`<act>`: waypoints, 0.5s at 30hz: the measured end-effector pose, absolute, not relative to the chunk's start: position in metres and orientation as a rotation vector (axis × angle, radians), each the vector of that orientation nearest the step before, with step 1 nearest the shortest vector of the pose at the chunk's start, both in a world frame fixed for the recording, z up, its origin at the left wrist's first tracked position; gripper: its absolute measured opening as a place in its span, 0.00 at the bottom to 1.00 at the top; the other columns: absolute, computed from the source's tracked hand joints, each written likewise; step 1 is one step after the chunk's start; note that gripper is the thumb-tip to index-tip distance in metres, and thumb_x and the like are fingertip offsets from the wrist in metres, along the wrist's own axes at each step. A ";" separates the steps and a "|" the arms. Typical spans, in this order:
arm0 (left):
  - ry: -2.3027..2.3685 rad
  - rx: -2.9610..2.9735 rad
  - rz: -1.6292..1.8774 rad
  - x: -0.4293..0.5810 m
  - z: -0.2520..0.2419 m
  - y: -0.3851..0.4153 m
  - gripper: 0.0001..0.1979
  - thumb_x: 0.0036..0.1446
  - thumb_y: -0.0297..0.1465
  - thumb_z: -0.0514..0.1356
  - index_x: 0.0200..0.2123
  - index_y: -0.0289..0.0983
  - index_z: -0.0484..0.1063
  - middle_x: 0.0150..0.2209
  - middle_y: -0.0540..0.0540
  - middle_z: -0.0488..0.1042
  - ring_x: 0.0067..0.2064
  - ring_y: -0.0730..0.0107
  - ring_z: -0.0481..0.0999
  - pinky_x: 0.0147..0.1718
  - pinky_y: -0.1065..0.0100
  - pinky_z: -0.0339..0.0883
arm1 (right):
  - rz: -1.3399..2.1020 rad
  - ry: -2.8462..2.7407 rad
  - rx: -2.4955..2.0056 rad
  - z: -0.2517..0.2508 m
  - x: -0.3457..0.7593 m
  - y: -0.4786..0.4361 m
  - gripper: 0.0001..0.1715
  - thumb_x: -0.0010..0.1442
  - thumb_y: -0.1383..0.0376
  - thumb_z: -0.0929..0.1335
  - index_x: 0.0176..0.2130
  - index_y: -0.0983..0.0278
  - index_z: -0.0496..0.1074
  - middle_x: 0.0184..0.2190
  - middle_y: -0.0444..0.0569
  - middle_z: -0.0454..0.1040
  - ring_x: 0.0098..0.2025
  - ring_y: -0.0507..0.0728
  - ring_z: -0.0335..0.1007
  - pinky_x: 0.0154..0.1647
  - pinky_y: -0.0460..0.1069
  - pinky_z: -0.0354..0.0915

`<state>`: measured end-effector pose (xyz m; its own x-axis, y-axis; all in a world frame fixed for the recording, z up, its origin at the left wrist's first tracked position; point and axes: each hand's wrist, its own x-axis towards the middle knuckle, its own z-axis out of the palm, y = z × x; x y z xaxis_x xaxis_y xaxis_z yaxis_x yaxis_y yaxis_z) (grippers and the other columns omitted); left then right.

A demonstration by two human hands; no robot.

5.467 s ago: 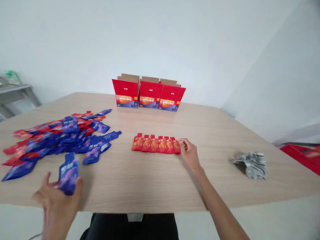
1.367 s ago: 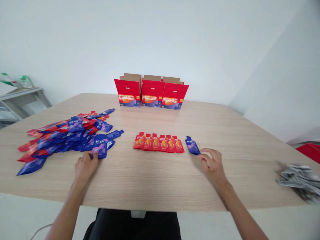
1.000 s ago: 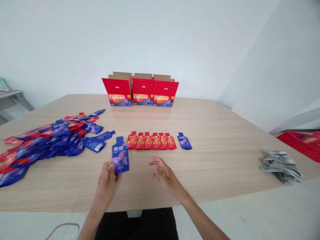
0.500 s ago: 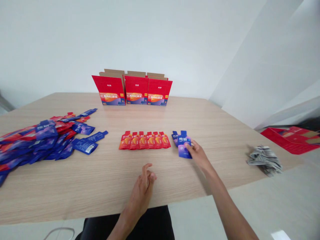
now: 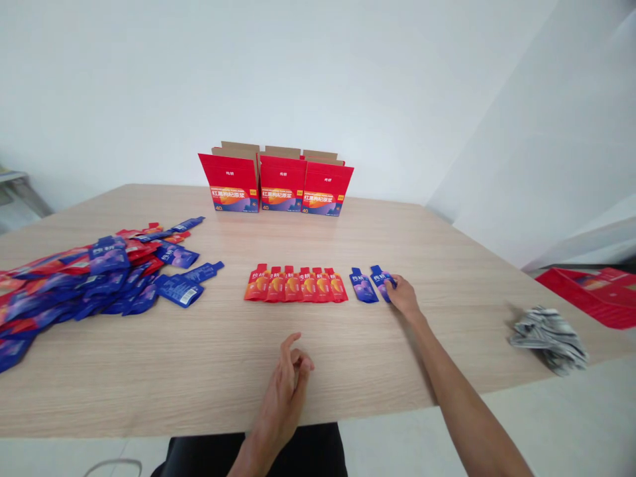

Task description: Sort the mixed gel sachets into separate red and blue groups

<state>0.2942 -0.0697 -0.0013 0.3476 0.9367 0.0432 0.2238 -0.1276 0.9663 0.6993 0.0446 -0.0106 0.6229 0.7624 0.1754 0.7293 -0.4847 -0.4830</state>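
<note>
A row of several red pouches (image 5: 295, 285) lies side by side at mid-table. Right of it lie two blue pouches: the first blue pouch (image 5: 362, 285) and a second blue pouch (image 5: 380, 281). My right hand (image 5: 403, 297) rests on the second one, fingers closed on its right edge as it lies on the wooden table (image 5: 348, 344). My left hand (image 5: 288, 387) hovers over the near table edge, fingers loosely curled and apart, holding nothing.
A big pile of blue and red pouches (image 5: 94, 271) spreads over the table's left side. Three open red cartons (image 5: 275, 179) stand at the back. A crumpled grey wrapper (image 5: 549, 334) lies at the right edge; red flat boxes (image 5: 589, 295) sit beyond it.
My left hand picked a blue pouch from the pile and passed it to my right hand. My right hand has set it down beside the first blue pouch.
</note>
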 end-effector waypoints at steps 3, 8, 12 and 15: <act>1.076 1.594 0.885 0.294 0.000 -0.071 0.26 0.74 0.46 0.47 0.67 0.39 0.52 0.37 0.48 0.74 0.41 0.62 0.76 0.51 0.57 0.67 | 0.042 -1.158 -2.392 -0.012 0.689 0.046 0.25 0.67 0.60 0.65 0.58 0.71 0.74 0.52 0.64 0.78 0.55 0.65 0.75 0.59 0.55 0.67; 1.059 1.584 0.895 0.294 0.000 -0.071 0.25 0.74 0.45 0.48 0.67 0.40 0.52 0.37 0.49 0.74 0.41 0.62 0.76 0.51 0.57 0.67 | 0.034 -1.151 -2.494 -0.006 0.673 0.040 0.25 0.70 0.58 0.64 0.60 0.67 0.73 0.51 0.61 0.78 0.55 0.65 0.75 0.57 0.56 0.67; 1.050 1.597 0.901 0.294 -0.003 -0.071 0.25 0.74 0.45 0.47 0.67 0.40 0.51 0.37 0.49 0.73 0.41 0.63 0.76 0.51 0.57 0.67 | 0.049 -1.171 -2.532 0.001 0.664 0.038 0.24 0.72 0.57 0.63 0.61 0.65 0.73 0.52 0.60 0.78 0.55 0.65 0.74 0.57 0.57 0.66; 1.046 1.594 0.898 0.293 -0.005 -0.070 0.25 0.75 0.44 0.47 0.68 0.40 0.50 0.38 0.49 0.74 0.42 0.63 0.76 0.53 0.57 0.66 | 0.064 -1.190 -2.545 0.004 0.658 0.037 0.24 0.72 0.57 0.62 0.61 0.64 0.73 0.52 0.59 0.78 0.56 0.65 0.74 0.57 0.57 0.66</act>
<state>0.2935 -0.0700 -0.0048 0.3533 0.9336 0.0603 0.2015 -0.1389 0.9696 0.6583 0.0369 0.0041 0.6500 0.7536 0.0980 0.7389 -0.5965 -0.3134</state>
